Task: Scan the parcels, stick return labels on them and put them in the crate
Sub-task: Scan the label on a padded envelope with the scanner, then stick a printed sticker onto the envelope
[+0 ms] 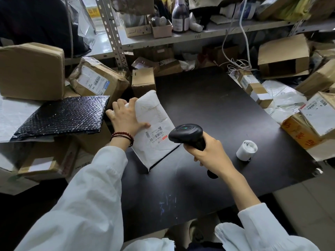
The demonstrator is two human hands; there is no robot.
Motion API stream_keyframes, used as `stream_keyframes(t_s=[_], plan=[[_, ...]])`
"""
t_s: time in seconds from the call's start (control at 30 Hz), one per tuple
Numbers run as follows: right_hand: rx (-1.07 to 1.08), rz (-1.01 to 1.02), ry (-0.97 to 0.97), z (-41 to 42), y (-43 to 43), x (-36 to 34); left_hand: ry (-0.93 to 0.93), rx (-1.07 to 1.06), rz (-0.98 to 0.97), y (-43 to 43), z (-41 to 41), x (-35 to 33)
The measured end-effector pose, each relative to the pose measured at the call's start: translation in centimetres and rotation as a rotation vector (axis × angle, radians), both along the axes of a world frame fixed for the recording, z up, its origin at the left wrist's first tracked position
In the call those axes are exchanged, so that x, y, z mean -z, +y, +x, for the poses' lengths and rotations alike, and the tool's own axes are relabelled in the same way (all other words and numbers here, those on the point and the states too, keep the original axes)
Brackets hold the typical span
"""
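Observation:
A white padded parcel (154, 127) lies tilted on the black table (226, 109), its barcode label facing up near its lower half. My left hand (126, 116) grips the parcel's left edge, fingers curled over its top corner. My right hand (208, 151) grips a black handheld scanner (186, 134), whose head hovers just right of the barcode label. A white roll of labels (246, 149) stands on the table to the right of the scanner.
A black bubble mailer (59, 115) lies on stacked boxes at the left. Cardboard parcels (30, 69) crowd the left, back and right sides (317, 115). A metal shelf (199, 33) with bottles and cables rises behind the table.

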State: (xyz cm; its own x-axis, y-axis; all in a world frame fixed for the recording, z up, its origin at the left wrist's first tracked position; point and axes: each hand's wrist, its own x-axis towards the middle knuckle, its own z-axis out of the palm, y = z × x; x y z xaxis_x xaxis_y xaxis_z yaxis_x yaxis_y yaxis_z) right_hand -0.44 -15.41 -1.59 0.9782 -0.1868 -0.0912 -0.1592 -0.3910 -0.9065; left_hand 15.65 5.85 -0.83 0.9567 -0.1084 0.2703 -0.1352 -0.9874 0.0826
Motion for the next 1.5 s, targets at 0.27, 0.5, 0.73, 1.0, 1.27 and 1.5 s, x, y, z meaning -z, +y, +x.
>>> stream_keyframes(t_s=[0.27,0.5,0.73,1.0,1.27,1.5], plan=[[0.218,-0.075,0.100,0.6,-2.0,2.9,0.469,0.149,-0.050,-0.8,-4.0,5.2],[0.280,-0.100,0.240,1.1,-3.3,6.5,0.591,0.350,-0.012,-2.1,-7.3,6.6],[0.319,-0.068,0.303,1.0,-3.6,7.9,0.613,0.319,0.078,-3.7,-8.1,6.4],[0.426,-0.317,0.220,-0.4,-5.7,2.5,0.291,0.434,-0.017,-8.7,-7.3,3.8],[0.856,-0.309,0.014,-2.6,-12.8,3.8,0.225,0.731,-0.180,-18.1,-8.8,1.7],[0.677,-0.214,0.000,-3.9,-13.8,5.8,0.371,0.831,-0.060,-22.4,-9.9,3.7]])
